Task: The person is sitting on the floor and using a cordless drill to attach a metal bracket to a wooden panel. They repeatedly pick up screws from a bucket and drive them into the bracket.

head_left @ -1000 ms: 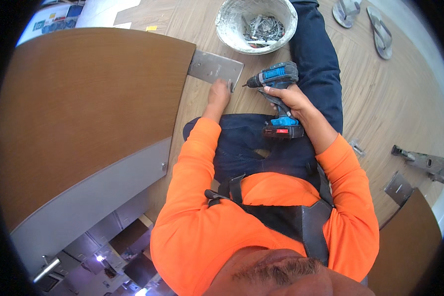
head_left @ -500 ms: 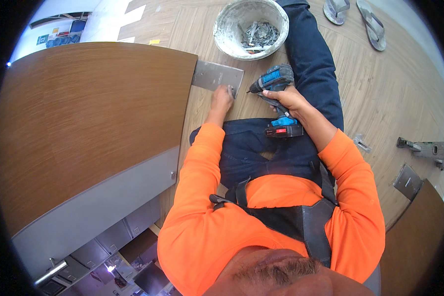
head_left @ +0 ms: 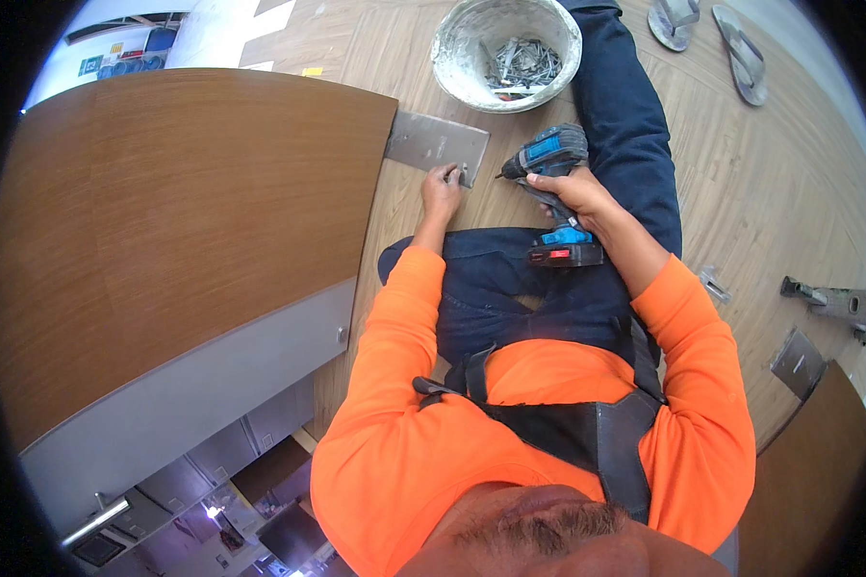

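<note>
Head view, places by the metal plate [head_left: 438, 139], going left to right. Brown panel [head_left: 192, 192] lies left of the plate, its edge meeting the plate's left end; can't tell from here if they're joined. Left hand [head_left: 441, 195] is at the plate's near right corner, fingers curled in; I can't tell if they pinch something small. Plate lies flat; I'd expect it stiff, fairly heavy, slick on the face, so take it by the free right edge. Bucket [head_left: 457, 72] of loose metal fasteners stands beyond the plate, slightly right. Drill [head_left: 548, 149] is just right of the plate, not touching, bit aimed left at it. Right hand [head_left: 579, 194] is wrapped round the drill's handle. I'd judge the drill rigid, with real weight low at the battery [head_left: 566, 254]; handle is the place to hold. Flip-flops [head_left: 743, 60] and a second plate [head_left: 799, 363] sit well right of the first plate
</note>
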`<state>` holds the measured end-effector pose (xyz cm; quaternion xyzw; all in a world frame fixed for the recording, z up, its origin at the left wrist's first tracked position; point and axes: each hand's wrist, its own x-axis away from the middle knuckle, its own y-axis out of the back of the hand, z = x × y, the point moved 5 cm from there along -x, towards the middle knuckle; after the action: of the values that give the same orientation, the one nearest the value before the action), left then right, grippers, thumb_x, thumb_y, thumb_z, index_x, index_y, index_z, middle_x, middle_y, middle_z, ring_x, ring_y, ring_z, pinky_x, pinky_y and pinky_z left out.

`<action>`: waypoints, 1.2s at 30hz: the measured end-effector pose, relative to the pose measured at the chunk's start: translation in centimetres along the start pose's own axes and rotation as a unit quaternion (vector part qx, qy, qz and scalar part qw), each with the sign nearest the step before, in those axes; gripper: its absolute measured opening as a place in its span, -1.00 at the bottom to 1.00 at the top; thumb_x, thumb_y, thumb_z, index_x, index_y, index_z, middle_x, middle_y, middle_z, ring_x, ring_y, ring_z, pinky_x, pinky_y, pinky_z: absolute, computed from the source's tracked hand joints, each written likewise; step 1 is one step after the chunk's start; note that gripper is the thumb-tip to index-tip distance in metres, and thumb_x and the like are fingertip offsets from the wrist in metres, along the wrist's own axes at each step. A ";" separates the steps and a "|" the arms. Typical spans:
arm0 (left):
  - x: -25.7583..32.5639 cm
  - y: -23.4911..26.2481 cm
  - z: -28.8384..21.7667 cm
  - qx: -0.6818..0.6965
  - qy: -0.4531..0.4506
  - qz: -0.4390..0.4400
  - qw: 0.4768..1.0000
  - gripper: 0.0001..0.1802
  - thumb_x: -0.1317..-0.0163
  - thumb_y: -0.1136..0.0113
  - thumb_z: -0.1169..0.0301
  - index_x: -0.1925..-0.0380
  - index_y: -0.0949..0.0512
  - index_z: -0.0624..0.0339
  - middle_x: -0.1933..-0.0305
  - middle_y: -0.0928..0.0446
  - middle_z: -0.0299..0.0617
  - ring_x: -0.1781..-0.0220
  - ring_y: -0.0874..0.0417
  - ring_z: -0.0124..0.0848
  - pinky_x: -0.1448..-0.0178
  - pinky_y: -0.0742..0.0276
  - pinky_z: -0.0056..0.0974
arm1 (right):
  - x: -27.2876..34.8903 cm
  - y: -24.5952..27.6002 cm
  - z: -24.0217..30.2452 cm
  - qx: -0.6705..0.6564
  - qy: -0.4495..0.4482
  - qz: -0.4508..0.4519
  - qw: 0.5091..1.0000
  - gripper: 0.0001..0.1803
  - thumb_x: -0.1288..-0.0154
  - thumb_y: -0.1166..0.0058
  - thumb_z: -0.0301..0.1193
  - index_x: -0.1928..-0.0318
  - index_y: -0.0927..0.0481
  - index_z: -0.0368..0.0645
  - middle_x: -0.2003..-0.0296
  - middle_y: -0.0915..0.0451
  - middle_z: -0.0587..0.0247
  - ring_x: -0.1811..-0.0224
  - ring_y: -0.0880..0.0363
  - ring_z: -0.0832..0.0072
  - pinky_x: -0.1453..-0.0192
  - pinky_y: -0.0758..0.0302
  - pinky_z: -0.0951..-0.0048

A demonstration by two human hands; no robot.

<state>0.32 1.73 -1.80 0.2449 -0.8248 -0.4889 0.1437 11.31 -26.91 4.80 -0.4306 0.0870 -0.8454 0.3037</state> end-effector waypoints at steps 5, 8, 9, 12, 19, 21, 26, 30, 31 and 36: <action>0.0 -0.6 0.0 0.042 0.015 -0.028 0.999 -0.76 -0.22 -0.33 0.41 0.13 -0.75 0.23 0.13 -0.71 0.06 0.07 -0.73 -0.05 -0.09 -0.61 -0.10 | 0.0 0.1 0.1 0.005 0.008 0.001 1.000 -0.70 -0.23 -0.44 -0.37 0.10 -0.66 -0.22 0.37 -0.66 0.30 0.52 -0.57 0.52 0.50 -0.54 0.44; 0.0 -0.6 0.0 0.068 0.032 -0.052 0.996 -0.76 -0.21 -0.34 0.43 0.13 -0.75 0.26 0.13 -0.72 0.04 0.09 -0.74 -0.08 -0.07 -0.62 -0.12 | -0.1 0.0 0.2 0.015 0.008 0.008 1.000 -0.68 -0.25 -0.43 -0.39 0.06 -0.61 -0.20 0.38 -0.63 0.31 0.53 -0.56 0.53 0.51 -0.54 0.46; 0.0 -0.6 -0.3 0.076 0.042 -0.050 0.995 -0.76 -0.21 -0.34 0.43 0.13 -0.74 0.26 0.13 -0.72 0.04 0.09 -0.75 -0.08 -0.07 -0.63 -0.12 | 0.0 0.1 0.3 0.021 0.004 0.011 1.000 -0.67 -0.26 -0.42 -0.40 0.04 -0.59 -0.19 0.39 -0.61 0.31 0.54 -0.56 0.54 0.51 -0.55 0.47; 0.1 -0.5 -0.7 0.076 0.067 -0.040 0.994 -0.75 -0.24 -0.34 0.42 0.11 -0.74 0.26 0.11 -0.74 0.04 0.07 -0.77 -0.12 -0.07 -0.63 -0.15 | -0.3 0.3 0.0 0.026 -0.013 0.003 1.000 -0.66 -0.26 -0.43 -0.38 0.04 -0.59 -0.21 0.40 -0.61 0.32 0.55 -0.56 0.56 0.51 -0.54 0.50; 0.0 -0.3 -0.7 0.050 0.070 -0.044 0.995 -0.78 -0.23 -0.35 0.42 0.14 -0.76 0.22 0.10 -0.74 0.03 0.07 -0.78 -0.13 -0.08 -0.64 -0.17 | -0.6 0.4 -0.3 0.036 -0.002 -0.009 0.999 -0.68 -0.24 -0.44 -0.36 0.11 -0.61 -0.25 0.41 -0.64 0.26 0.55 -0.56 0.49 0.51 -0.51 0.43; 0.0 -0.2 -0.7 0.045 0.060 -0.054 0.996 -0.78 -0.23 -0.35 0.42 0.14 -0.77 0.21 0.11 -0.74 0.03 0.09 -0.78 -0.13 -0.07 -0.65 -0.17 | -0.3 0.1 0.0 0.038 -0.001 -0.008 0.999 -0.67 -0.24 -0.44 -0.37 0.09 -0.61 -0.23 0.41 -0.63 0.28 0.55 -0.55 0.50 0.51 -0.51 0.43; 0.0 -0.5 -0.7 0.071 0.053 -0.052 0.995 -0.79 -0.21 -0.35 0.42 0.15 -0.77 0.20 0.12 -0.74 0.02 0.12 -0.77 -0.13 -0.04 -0.65 -0.16 | 0.1 -0.3 0.5 0.048 0.005 -0.006 0.999 -0.64 -0.28 -0.41 -0.36 0.04 -0.58 -0.26 0.41 -0.61 0.30 0.54 -0.54 0.56 0.51 -0.53 0.50; 0.0 -0.3 -1.7 0.039 0.038 -0.039 0.998 -0.80 -0.20 -0.35 0.43 0.17 -0.77 0.20 0.14 -0.74 0.00 0.12 -0.76 -0.10 -0.03 -0.65 -0.14 | 0.1 0.0 0.3 0.053 0.002 0.001 0.999 -0.64 -0.28 -0.41 -0.34 0.04 -0.59 -0.26 0.41 -0.61 0.30 0.54 -0.54 0.57 0.50 -0.54 0.50; 0.0 -0.3 -1.9 0.034 0.034 -0.039 0.998 -0.81 -0.20 -0.35 0.43 0.18 -0.77 0.19 0.15 -0.73 0.00 0.12 -0.76 -0.09 -0.03 -0.65 -0.14 | -0.1 0.1 0.2 0.055 0.002 0.005 0.998 -0.64 -0.28 -0.41 -0.34 0.04 -0.59 -0.26 0.41 -0.61 0.30 0.53 -0.55 0.57 0.49 -0.54 0.50; 0.2 0.0 -3.0 0.006 -0.043 -0.044 0.998 -0.84 -0.23 -0.31 0.49 0.21 -0.76 0.20 0.13 -0.71 0.00 0.09 -0.73 -0.01 -0.05 -0.63 -0.10 | -0.3 0.1 0.0 0.055 -0.003 0.002 0.998 -0.68 -0.26 -0.42 -0.34 0.09 -0.61 -0.19 0.43 -0.61 0.30 0.55 -0.53 0.52 0.51 -0.52 0.43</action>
<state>1.59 -0.58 -0.37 0.2610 -0.8215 -0.4998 0.0848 11.52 -26.85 4.60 -0.4158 0.0404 -0.8468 0.3291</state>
